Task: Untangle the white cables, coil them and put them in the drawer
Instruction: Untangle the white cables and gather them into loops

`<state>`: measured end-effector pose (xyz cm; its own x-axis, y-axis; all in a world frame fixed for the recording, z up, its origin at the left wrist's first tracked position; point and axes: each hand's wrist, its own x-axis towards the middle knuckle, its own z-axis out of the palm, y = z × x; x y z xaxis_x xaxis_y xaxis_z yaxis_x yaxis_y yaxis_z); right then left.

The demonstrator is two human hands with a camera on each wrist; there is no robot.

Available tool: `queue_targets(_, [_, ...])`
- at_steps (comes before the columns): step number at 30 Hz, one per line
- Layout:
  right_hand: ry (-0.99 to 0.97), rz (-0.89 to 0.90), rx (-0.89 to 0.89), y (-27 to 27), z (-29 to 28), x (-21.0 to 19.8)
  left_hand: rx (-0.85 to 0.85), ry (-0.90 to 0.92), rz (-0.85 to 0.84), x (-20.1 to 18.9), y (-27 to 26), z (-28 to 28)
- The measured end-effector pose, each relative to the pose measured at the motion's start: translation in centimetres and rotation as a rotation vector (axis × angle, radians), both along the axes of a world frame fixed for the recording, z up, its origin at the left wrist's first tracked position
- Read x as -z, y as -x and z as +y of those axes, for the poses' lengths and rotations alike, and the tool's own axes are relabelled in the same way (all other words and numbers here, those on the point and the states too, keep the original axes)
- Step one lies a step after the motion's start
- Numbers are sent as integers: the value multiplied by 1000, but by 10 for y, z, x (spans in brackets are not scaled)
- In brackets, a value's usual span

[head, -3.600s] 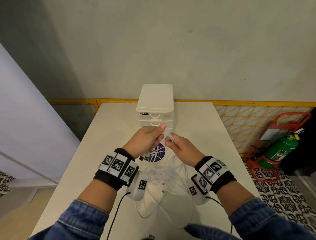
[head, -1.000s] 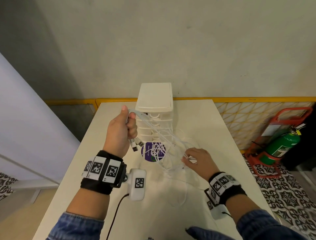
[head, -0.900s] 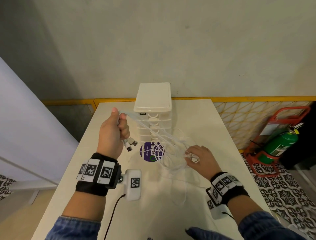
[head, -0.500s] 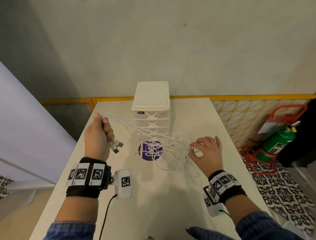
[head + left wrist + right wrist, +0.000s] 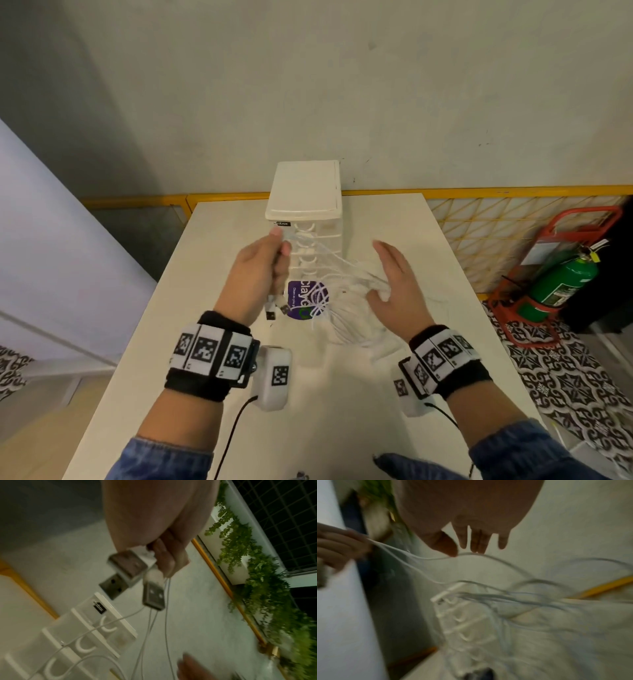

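Observation:
My left hand [image 5: 278, 244] is raised in front of the white drawer unit [image 5: 305, 192] and grips a bunch of white cables [image 5: 342, 305]. Their USB plugs [image 5: 274, 310] dangle below its fist, and the left wrist view shows the plugs [image 5: 152, 596] under the curled fingers [image 5: 164, 557]. The strands run right and down to a loose tangle on the table. My right hand [image 5: 390, 270] hovers open beside the tangle with its fingers straight. In the right wrist view its thumb [image 5: 448, 547] touches one strand [image 5: 488, 557]. All drawers look closed.
A purple round sticker [image 5: 301, 298] lies on the white table [image 5: 342, 394] under the cables. The drawer unit stands at the table's far edge against the wall. A green fire extinguisher [image 5: 561, 284] in a red stand is on the floor to the right.
My left hand has swung right, from the table's left side to the front of the drawer unit, still gripping the cables. My right hand rose a little and straightened its fingers.

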<state>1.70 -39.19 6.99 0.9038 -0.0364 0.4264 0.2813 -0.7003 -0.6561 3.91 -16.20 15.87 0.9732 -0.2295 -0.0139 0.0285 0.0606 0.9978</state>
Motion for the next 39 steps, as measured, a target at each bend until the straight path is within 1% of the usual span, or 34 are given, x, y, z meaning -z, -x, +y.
queue_targets(2, [-154,9,-198,-3,30,-22,154,-33,6,-5,7,-13])
queue_targets(3, [-209,14,-253,-5,42,-29,228,-39,12,-7,10,-18])
queue_targets(5, [-312,12,-262,-12,55,-37,332,-23,22,-11,15,-23])
queue_targets(7, [-376,17,-222,-16,54,-42,353,14,34,-15,16,-20])
queue_targets(8, [-377,22,-191,-18,49,-43,344,11,41,-15,15,-16])
queue_targets(10, [-381,13,-143,-22,37,-50,309,-91,34,-9,13,-7])
queue_targets(12, [-481,-22,-149,-25,30,-64,302,-212,32,3,13,-3])
queue_targets(13, [-519,-47,-163,-27,30,-71,317,-220,58,9,14,-3])
queue_targets(15, [-519,-68,-178,-30,32,-76,421,-146,141,14,19,-7])
queue_targets(17, [-462,-21,-174,-32,34,-66,585,-48,188,10,24,-12])
queue_targets(19, [-366,96,-178,-32,37,-42,695,116,177,2,25,-16])
queue_targets(20, [-341,182,-176,-30,39,-31,712,217,164,-3,23,-17])
queue_targets(22, [-341,316,-157,-20,48,-12,695,426,170,-10,20,-19])
queue_targets(23, [-349,346,-158,-16,53,-4,660,521,185,-13,18,-19])
queue_targets(25, [-373,367,-170,-9,60,5,542,661,198,-19,16,-18])
queue_targets(27, [-384,366,-197,-5,64,11,414,765,175,-25,13,-15])
queue_targets(30, [-234,317,-209,-2,61,19,318,908,104,-35,8,-10])
queue_targets(34, [-44,135,-220,-1,54,30,191,990,7,-38,0,-3])
queue_targets(37, [28,202,-296,2,56,27,129,1063,-39,-36,-4,-4])
queue_targets(39, [78,207,-366,6,64,23,11,1005,-87,-35,-8,-9])
